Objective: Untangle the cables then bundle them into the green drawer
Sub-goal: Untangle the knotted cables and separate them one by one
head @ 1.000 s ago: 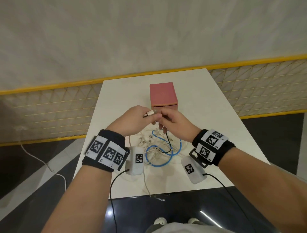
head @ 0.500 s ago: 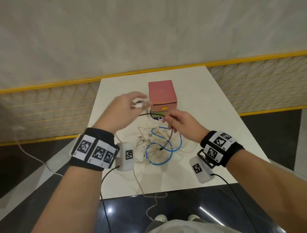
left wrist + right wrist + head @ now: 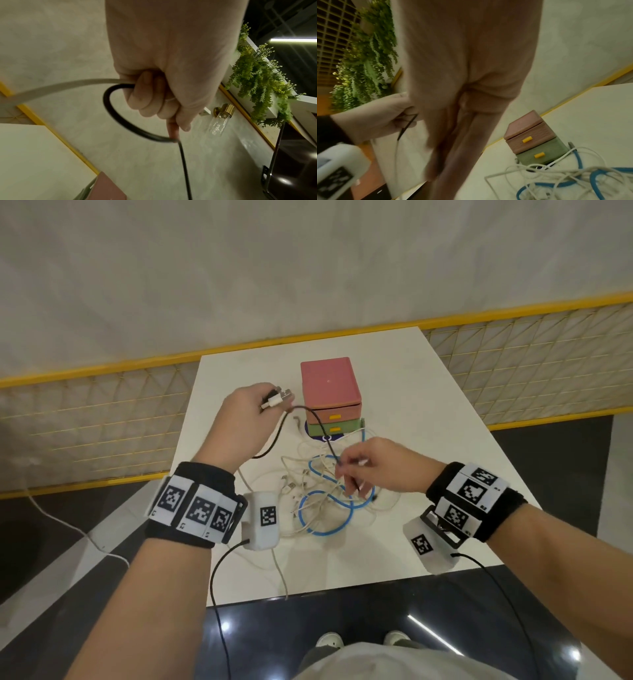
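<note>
On the white table lies a tangle of white and blue cables. Raised to the left of the small drawer unit, my left hand grips the plug ends of a white cable and a black cable. The black cable arcs down to my right hand, which pinches it just above the tangle. The green drawer is the bottom one, closed, with a yellow handle. It also shows in the right wrist view, green drawer, with the tangle in front of it.
A pink drawer and pink lid stack on top of the green one. One white cable end hangs over the table's near edge. A yellow mesh railing stands behind the table, and hanging plants are on the wall.
The hands, close together in front of the drawers a second ago, have parted. The left hand rose up and left with the plugs; the right hand slid down the black cable towards the tangle.
</note>
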Available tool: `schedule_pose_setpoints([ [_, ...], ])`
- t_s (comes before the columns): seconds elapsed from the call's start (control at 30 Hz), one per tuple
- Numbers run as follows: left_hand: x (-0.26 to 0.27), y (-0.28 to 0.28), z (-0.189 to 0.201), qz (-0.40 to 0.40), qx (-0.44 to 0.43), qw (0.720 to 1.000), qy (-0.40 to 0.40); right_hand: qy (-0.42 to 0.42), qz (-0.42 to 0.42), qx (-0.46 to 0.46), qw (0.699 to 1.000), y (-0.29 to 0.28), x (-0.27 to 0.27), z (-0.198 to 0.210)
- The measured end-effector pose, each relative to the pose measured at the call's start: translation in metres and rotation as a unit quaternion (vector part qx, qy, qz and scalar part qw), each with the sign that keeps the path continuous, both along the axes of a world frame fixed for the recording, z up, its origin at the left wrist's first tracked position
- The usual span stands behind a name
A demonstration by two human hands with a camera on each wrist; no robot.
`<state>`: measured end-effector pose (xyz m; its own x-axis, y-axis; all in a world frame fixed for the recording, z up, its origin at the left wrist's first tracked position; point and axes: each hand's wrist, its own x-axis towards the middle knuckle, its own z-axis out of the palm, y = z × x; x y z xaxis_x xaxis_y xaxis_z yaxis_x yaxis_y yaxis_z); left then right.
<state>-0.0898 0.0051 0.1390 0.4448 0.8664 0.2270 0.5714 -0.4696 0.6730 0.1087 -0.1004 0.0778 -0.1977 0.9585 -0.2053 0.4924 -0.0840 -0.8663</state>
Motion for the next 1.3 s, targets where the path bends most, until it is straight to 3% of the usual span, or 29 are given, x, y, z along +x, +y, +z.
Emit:
schedule_pose_setpoints([
  [0.07,0.002,-0.008,0.002,-0.036,-0.022,0.999,-0.01,-0.014,0.128,-0.125,0.984,-0.014,-0.004,0.003],
  [0.13,0.006,-0.017,0.004,-0.06,-0.061,0.996,-0.022,-0.089,0.202,-0.184,0.958,-0.021,-0.007,0.002],
  [0.2,0.009,-0.022,0.002,-0.072,-0.126,0.988,-0.048,-0.176,0.181,-0.124,0.959,-0.019,-0.008,0.001],
  [0.27,0.013,-0.027,-0.001,-0.099,-0.171,0.977,-0.08,-0.204,0.107,-0.029,0.973,-0.012,-0.011,0.004],
  [0.37,0.018,-0.038,-0.005,-0.134,-0.157,0.977,-0.059,-0.043,0.06,0.032,0.997,0.0,-0.03,0.01],
  [0.43,0.021,-0.045,-0.005,-0.134,-0.145,0.979,-0.054,0.066,0.065,0.047,0.995,0.004,-0.049,0.01],
  [0.53,0.019,-0.044,-0.008,-0.126,-0.124,0.98,-0.096,0.116,0.074,0.063,0.988,-0.002,-0.073,0.004],
  [0.63,0.008,-0.041,-0.009,-0.073,-0.171,0.958,-0.217,0.08,0.116,0.059,0.988,-0.013,-0.075,-0.018],
  [0.77,-0.007,-0.038,-0.013,-0.022,-0.246,0.921,-0.3,-0.11,0.195,0.007,0.975,-0.018,-0.041,-0.058],
  [0.83,-0.008,-0.037,-0.016,-0.029,-0.27,0.918,-0.29,-0.148,0.146,-0.004,0.978,-0.012,-0.016,-0.076],
  [0.9,-0.005,-0.037,-0.021,-0.033,-0.269,0.925,-0.266,-0.146,0.014,0.037,0.988,0.0,0.008,-0.089],
  [0.97,0.001,-0.039,-0.028,-0.032,-0.253,0.937,-0.238,-0.167,-0.123,0.064,0.976,0.015,0.03,-0.098],
  [1.03,0.009,-0.041,-0.034,-0.029,-0.256,0.941,-0.221,-0.195,-0.189,0.048,0.961,0.027,0.046,-0.107],
  [1.1,0.018,-0.042,-0.039,-0.027,-0.258,0.943,-0.207,-0.219,-0.185,0.001,0.958,0.039,0.051,-0.114],
  [1.2,0.027,-0.042,-0.042,-0.025,-0.262,0.945,-0.192,-0.281,-0.112,-0.111,0.947,0.052,0.043,-0.117],
  [1.3,0.03,-0.039,-0.043,0.003,-0.265,0.945,-0.191,-0.283,-0.106,-0.131,0.944,0.056,0.036,-0.117],
])
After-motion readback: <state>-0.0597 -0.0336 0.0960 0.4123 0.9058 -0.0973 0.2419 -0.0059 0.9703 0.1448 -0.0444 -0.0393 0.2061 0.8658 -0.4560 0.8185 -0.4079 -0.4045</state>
